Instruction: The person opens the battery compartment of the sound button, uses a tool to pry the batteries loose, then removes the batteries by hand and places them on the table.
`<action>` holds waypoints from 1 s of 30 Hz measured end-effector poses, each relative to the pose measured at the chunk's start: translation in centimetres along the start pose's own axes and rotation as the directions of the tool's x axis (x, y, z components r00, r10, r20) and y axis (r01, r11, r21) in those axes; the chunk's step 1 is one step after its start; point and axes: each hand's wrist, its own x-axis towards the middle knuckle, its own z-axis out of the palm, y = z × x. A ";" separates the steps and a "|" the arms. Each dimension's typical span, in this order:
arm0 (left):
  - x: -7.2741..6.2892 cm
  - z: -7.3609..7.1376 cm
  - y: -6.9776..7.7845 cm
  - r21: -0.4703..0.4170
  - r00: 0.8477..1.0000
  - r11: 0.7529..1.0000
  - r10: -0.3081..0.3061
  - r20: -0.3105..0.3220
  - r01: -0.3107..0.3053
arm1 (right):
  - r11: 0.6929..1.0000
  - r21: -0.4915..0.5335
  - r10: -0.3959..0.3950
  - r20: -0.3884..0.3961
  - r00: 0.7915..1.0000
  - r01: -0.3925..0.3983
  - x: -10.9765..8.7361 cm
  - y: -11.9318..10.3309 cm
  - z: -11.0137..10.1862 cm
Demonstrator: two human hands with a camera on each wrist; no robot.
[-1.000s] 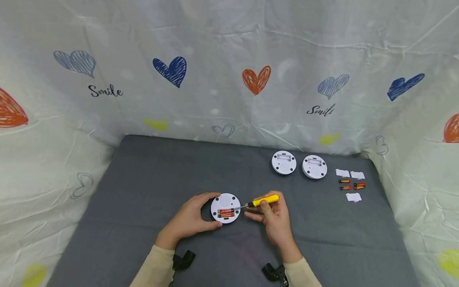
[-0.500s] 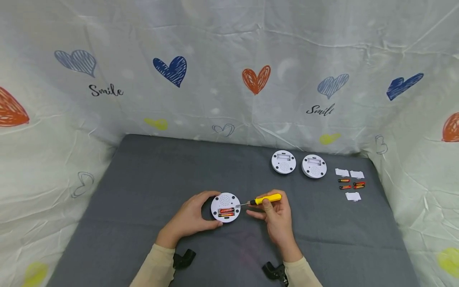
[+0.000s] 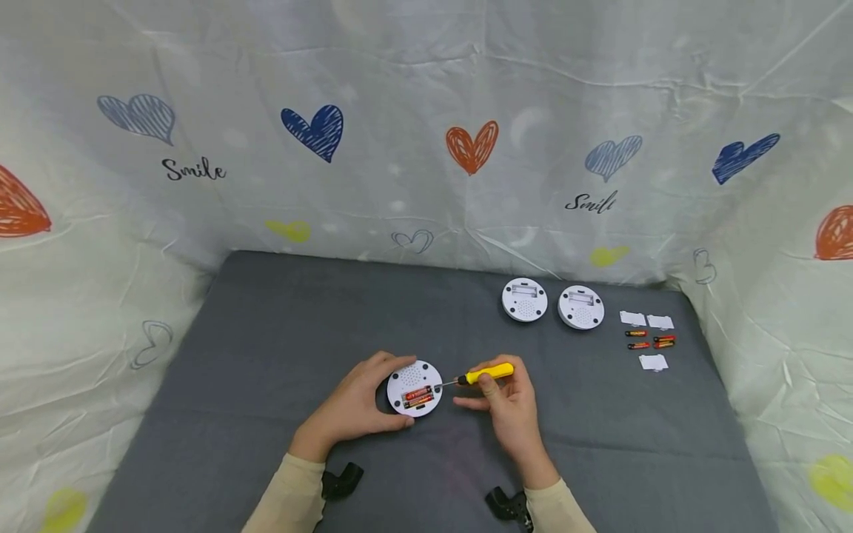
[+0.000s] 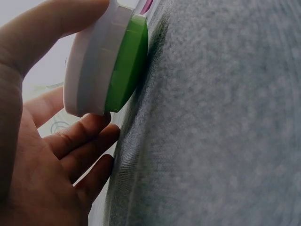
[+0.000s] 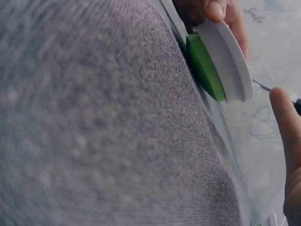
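My left hand (image 3: 356, 398) grips a white round battery-powered unit (image 3: 411, 376) by its rim, thumb on the near side and fingers on the far side. Two red batteries (image 3: 417, 394) lie in its open compartment, which faces up. The left wrist view shows the unit's green lower part (image 4: 128, 63) close to the cloth. A yellow-handled screwdriver (image 3: 492, 373) is pinched in my right hand (image 3: 514, 411), its metal shaft pointing left. Its tip is right at the compartment's right end. From the side, in the right wrist view, the shaft (image 5: 261, 85) meets the unit's face.
Two similar white units (image 3: 524, 309) (image 3: 581, 317) with bare compartments lie at the back of the grey cloth-covered table (image 3: 320, 311). To their right are several loose batteries (image 3: 637, 346) and three white covers (image 3: 654, 363). A printed curtain (image 3: 400, 185) hangs behind.
The screwdriver drew slightly right, then came back left to the compartment. My left hand has turned the unit a little counter-clockwise, so its batteries slant more.
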 end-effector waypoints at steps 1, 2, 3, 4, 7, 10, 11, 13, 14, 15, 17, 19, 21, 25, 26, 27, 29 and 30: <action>-0.1 0.0 0.0 0.001 1.000 1.000 -0.001 -0.001 0.001 | 1.000 -0.003 -0.005 0.006 1.000 0.005 0.0 0.0 0.0; -0.1 0.0 0.0 0.000 1.000 1.000 -0.005 -0.001 0.005 | 1.000 -0.006 -0.009 0.010 1.000 0.009 0.0 0.1 0.1; -0.1 0.0 0.0 0.000 1.000 1.000 -0.008 -0.001 0.008 | 1.000 -0.009 -0.010 0.011 1.000 0.010 0.0 0.1 0.1; -0.2 0.0 -0.1 -0.002 1.000 1.000 -0.011 -0.002 0.011 | 1.000 -0.011 -0.012 0.012 1.000 0.012 0.0 0.1 0.2; -0.2 -0.1 0.0 -0.010 1.000 1.000 -0.022 0.000 0.022 | 1.000 -0.013 -0.010 0.001 1.000 0.010 0.0 0.1 0.3; -0.3 -0.2 0.0 -0.017 1.000 1.000 -0.023 0.002 0.023 | 1.000 -0.012 -0.010 -0.011 1.000 0.010 0.0 0.0 0.3; -0.3 -0.2 0.0 -0.023 1.000 1.000 -0.021 0.002 0.021 | 1.000 -0.012 -0.012 -0.013 1.000 0.012 0.0 0.0 0.3; -0.3 -0.3 0.0 -0.039 1.000 0.999 -0.017 -0.001 0.017 | 1.000 -0.013 -0.022 -0.014 1.000 0.021 -0.1 0.1 0.4; -0.3 -0.4 0.0 -0.045 1.000 0.999 -0.015 -0.004 0.015 | 1.000 -0.013 -0.026 -0.015 1.000 0.026 -0.1 0.1 0.3; -0.3 -0.4 0.0 -0.051 1.000 0.999 -0.008 -0.011 0.008 | 0.999 -0.013 -0.035 -0.014 0.999 0.035 -0.1 0.1 0.3; -0.3 -0.5 0.1 -0.074 1.000 0.997 0.004 -0.028 -0.006 | 0.999 -0.011 -0.051 -0.016 0.999 0.051 -0.1 0.0 0.2; -0.3 -0.5 0.1 -0.089 0.998 0.996 0.018 -0.052 -0.022 | 0.998 -0.009 -0.068 -0.023 0.997 0.067 -0.1 -0.1 0.0; -0.3 -0.5 0.1 -0.093 0.997 0.995 0.029 -0.077 -0.036 | 0.997 -0.014 -0.082 -0.036 0.996 0.082 -0.1 -0.2 -0.2; -0.2 -0.4 0.0 -0.083 0.993 0.996 0.033 -0.115 -0.043 | 0.995 -0.037 -0.096 -0.064 0.993 0.094 -0.1 -0.6 -0.7; -0.1 -0.3 -0.1 -0.081 0.992 0.996 0.031 -0.121 -0.041 | 0.995 -0.043 -0.097 -0.068 0.993 0.094 -0.1 -0.7 -0.8; -0.1 -0.3 -0.1 -0.080 0.991 0.996 0.031 -0.127 -0.041 | 0.994 -0.050 -0.097 -0.072 0.993 0.094 -0.1 -0.8 -0.9; 0.0 -0.2 -0.2 -0.085 0.991 0.995 0.032 -0.134 -0.043 | 0.994 -0.063 -0.091 -0.077 0.993 0.087 -0.2 -0.9 -1.0; 0.0 -0.2 -0.2 -0.085 0.991 0.995 0.031 -0.133 -0.043 | 0.995 -0.066 -0.085 -0.078 0.993 0.080 -0.2 -1.0 -1.0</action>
